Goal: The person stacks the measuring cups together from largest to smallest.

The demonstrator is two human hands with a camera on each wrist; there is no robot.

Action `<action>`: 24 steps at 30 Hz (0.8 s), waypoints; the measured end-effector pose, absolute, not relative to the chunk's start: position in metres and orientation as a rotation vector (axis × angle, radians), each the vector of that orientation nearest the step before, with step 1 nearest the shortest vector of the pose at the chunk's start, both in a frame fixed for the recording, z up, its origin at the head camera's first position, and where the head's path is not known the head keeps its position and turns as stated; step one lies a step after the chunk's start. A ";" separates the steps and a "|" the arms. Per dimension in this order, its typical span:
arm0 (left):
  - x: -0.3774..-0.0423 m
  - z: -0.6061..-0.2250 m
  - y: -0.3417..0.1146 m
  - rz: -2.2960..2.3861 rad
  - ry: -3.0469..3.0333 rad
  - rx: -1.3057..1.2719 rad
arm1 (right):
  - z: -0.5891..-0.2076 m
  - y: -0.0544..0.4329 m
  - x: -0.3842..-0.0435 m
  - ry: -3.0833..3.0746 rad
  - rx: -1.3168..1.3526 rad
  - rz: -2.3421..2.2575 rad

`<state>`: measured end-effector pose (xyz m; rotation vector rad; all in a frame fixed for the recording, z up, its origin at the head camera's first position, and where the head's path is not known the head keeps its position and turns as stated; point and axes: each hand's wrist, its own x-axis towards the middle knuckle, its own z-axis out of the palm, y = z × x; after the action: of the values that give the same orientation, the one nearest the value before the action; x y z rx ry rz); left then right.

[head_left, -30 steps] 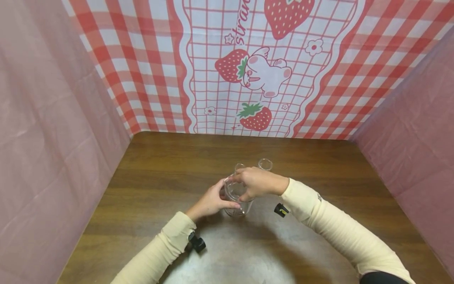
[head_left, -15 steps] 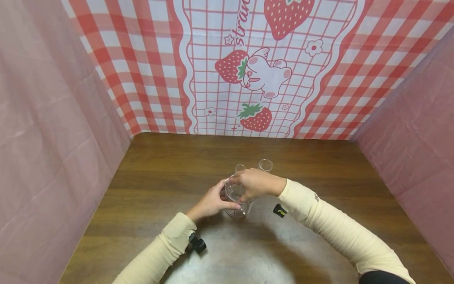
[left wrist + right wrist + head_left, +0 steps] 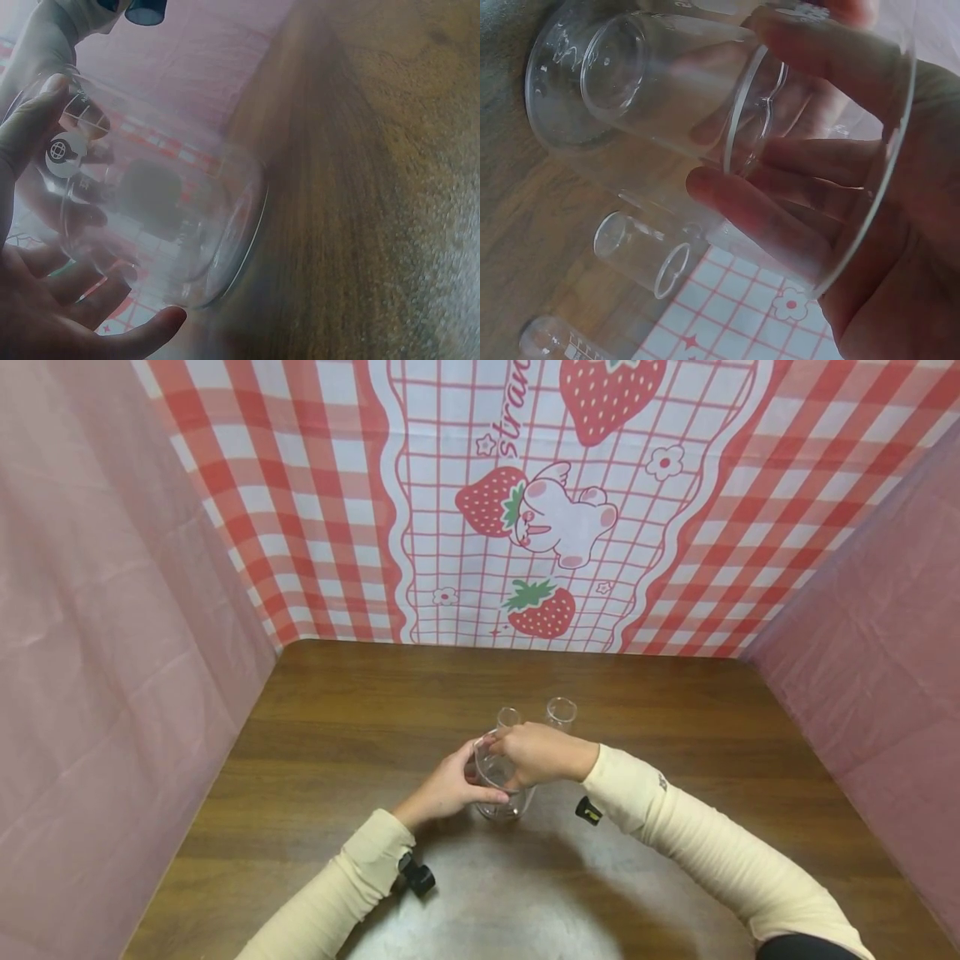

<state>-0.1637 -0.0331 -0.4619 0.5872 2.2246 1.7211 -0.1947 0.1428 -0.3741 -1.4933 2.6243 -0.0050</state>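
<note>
A large clear glass beaker (image 3: 504, 810) stands on the wooden table. My left hand (image 3: 448, 785) grips its near left side, thumb across the front. My right hand (image 3: 543, 754) reaches over the rim with its fingers inside. In the right wrist view, those fingers (image 3: 757, 210) and the thumb hold the rim of a smaller glass beaker (image 3: 682, 82) inside the large one. White printing (image 3: 150, 191) shows on the glass in the left wrist view. Whether the smaller beaker touches the bottom, I cannot tell.
Behind the hands stand two more clear glass vessels, a narrow one (image 3: 508, 717) and a wider one (image 3: 561, 712). A red-and-white strawberry cloth (image 3: 337, 527) hangs at the table's back edge. Pink curtains (image 3: 112, 652) flank the wooden table (image 3: 337, 710).
My right hand has moved slightly down and to the left, deeper into the large beaker. The left hand keeps its grip with almost no motion.
</note>
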 end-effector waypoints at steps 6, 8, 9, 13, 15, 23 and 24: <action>-0.165 -0.460 -0.033 1.713 2.232 0.592 | -0.374 0.142 -0.194 2.634 -1.500 -0.012; -0.166 -0.459 -0.033 1.704 2.239 0.592 | -0.374 0.142 -0.194 2.635 -1.500 -0.007; -0.166 -0.459 -0.034 1.699 2.243 0.590 | -0.374 0.141 -0.194 2.637 -1.504 -0.005; -0.166 -0.458 -0.034 1.704 2.244 0.583 | -0.374 0.141 -0.193 2.644 -1.503 -0.001; -0.165 -0.458 -0.033 1.713 2.241 0.590 | -0.375 0.140 -0.193 2.642 -1.496 -0.010; -0.163 -0.460 -0.033 1.711 2.233 0.562 | -0.370 0.142 -0.189 2.621 -1.431 -0.096; -0.163 -0.460 -0.034 1.711 2.234 0.563 | -0.368 0.143 -0.189 2.620 -1.430 -0.122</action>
<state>-0.1626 -0.0336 -0.4602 0.5628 2.2342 1.7111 -0.1889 0.1426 -0.3683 -1.4296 2.6197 -0.1216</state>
